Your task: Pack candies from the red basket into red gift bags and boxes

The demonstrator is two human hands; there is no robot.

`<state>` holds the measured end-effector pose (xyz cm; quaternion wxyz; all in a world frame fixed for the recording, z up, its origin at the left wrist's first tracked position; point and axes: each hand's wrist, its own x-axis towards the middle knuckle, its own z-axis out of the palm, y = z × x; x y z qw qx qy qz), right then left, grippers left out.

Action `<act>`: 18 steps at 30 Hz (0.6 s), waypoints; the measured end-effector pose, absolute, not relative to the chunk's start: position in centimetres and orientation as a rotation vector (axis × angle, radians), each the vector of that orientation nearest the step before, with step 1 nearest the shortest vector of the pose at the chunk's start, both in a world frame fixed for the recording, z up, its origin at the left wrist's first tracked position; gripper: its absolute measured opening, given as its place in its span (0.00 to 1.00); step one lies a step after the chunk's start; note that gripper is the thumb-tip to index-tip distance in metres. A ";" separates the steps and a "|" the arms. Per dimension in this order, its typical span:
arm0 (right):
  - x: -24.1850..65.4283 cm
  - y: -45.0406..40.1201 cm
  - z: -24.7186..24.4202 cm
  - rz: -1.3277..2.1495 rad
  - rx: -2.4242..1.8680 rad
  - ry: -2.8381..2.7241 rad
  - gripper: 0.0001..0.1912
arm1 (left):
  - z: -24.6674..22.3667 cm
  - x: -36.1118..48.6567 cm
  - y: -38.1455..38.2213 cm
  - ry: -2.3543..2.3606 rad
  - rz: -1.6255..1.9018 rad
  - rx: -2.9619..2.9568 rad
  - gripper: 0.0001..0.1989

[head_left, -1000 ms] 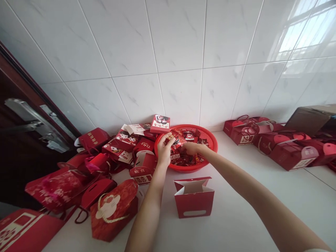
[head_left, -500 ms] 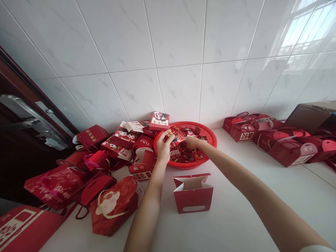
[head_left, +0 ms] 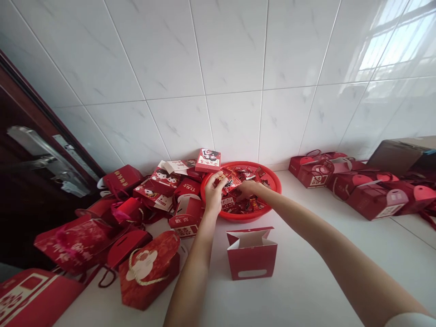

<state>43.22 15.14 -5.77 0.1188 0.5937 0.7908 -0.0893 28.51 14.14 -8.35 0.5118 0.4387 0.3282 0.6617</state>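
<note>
A round red plastic basket (head_left: 272, 179) by the wall holds many small wrapped candies (head_left: 250, 204). My left hand (head_left: 214, 190) is closed on a red printed candy packet (head_left: 230, 182) above the basket's left side. Inside the basket, my right hand (head_left: 250, 188) reaches among the candies with its fingers pointing down; the fingertips are partly hidden, so I cannot see what they touch. Between my forearms stands a red paper gift box (head_left: 252, 261), its top flaps open and its white inside showing.
Several red gift boxes and bags (head_left: 146, 268) are heaped at the left, near a dark door with a metal handle (head_left: 41, 156). More red boxes (head_left: 373, 197) stand at the right, before a brown carton (head_left: 395, 156). A white tiled wall (head_left: 235, 122) rises behind.
My right hand has shifted slightly left and its fingers now show more among the candies. My left hand still holds the packet. The whole view has shifted a little.
</note>
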 end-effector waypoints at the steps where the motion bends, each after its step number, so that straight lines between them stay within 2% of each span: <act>1: 42.8 15.1 -5.7 -0.263 1.717 2.312 0.26 | -8.4 28.5 14.1 0.792 1.597 1.058 0.18; 4: 42.3 15.0 -5.5 -0.261 1.677 2.290 0.28 | -8.5 28.5 14.1 0.816 1.583 1.081 0.18; 13: 46.4 14.5 -3.1 -0.066 1.786 2.244 0.18 | -8.4 28.5 14.1 0.809 1.599 1.075 0.17; 18: 45.7 13.6 -3.4 0.012 1.719 2.273 0.14 | -8.5 28.6 14.3 0.795 1.606 1.071 0.18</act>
